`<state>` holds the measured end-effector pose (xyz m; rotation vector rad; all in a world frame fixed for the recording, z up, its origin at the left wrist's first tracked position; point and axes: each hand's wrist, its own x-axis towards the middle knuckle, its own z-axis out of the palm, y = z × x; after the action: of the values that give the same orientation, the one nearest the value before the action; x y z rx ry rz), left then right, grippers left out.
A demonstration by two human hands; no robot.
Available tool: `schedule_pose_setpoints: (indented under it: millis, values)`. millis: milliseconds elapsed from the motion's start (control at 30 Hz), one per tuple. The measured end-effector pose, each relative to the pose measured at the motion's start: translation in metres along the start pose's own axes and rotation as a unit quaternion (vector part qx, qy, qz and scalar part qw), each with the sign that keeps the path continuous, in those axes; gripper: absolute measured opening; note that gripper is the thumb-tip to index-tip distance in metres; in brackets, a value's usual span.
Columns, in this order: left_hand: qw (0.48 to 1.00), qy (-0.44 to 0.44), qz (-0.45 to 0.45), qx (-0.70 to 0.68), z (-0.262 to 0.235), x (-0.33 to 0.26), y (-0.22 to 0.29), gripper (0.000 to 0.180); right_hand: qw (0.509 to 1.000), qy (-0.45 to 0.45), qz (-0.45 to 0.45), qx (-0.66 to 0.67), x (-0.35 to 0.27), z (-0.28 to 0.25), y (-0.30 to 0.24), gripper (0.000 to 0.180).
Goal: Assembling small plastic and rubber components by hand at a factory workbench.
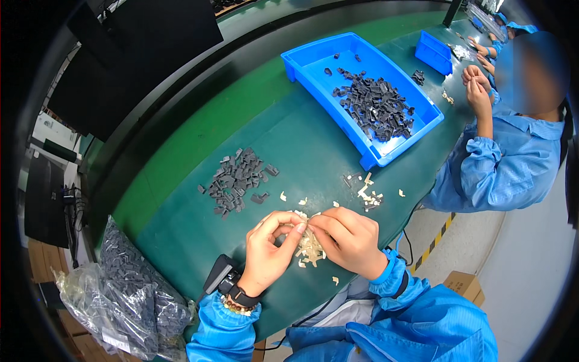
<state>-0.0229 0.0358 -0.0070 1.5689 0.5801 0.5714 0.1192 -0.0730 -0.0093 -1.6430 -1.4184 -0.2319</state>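
My left hand [269,247] and my right hand [350,239] meet fingertip to fingertip above the green table. Thumbs and forefingers are pinched together on something too small to make out. Right beneath them lies a heap of small cream-coloured pieces [311,252], partly covered by my fingers. Farther off to the left spreads a pile of small dark grey plastic parts [236,178]. A few cream pieces mixed with dark ones [370,196] are scattered beyond my right hand.
A large blue tray [325,99] holding many dark parts stands at the far side. Clear plastic bags [129,289] of dark parts sit at the lower left. On the right, a co-worker in blue [500,163] works beside a smaller blue bin [433,53].
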Motion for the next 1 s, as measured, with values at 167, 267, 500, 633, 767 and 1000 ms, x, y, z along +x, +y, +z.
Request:
schedule_pose_setpoints:
  millis: [167, 267, 500, 633, 767, 1000]
  values:
    - [0.998, -0.006, 0.020, 0.066, 0.0004, -0.0029, 0.0013, 0.009, 1.000, -0.002, -0.009, -0.002, -0.0017, 0.0028, 0.0003, 0.018]
    - [0.994, 0.002, 0.044, 0.096, 0.0013, -0.0026, -0.0016, 0.008, 1.000, -0.016, -0.012, -0.004, -0.0021, 0.0023, 0.0004, 0.017]
    - [0.990, 0.021, 0.068, 0.121, 0.0047, -0.0022, -0.0001, 0.007, 0.999, -0.031, -0.007, -0.007, -0.0035, 0.0026, 0.0020, 0.014]
    - [0.974, 0.037, 0.116, 0.192, 0.0074, -0.0024, 0.0029, 0.008, 0.999, -0.038, -0.025, -0.021, -0.0059, 0.0060, 0.0058, 0.013]
    - [0.962, 0.044, 0.144, 0.226, 0.0081, -0.0030, 0.0019, 0.008, 0.999, -0.043, -0.014, -0.006, -0.0043, 0.0050, 0.0042, 0.010]
    - [0.973, 0.065, 0.123, 0.183, 0.0093, -0.0081, -0.0019, 0.009, 0.976, -0.029, 0.198, 0.080, -0.0047, -0.0021, 0.0087, 0.008]
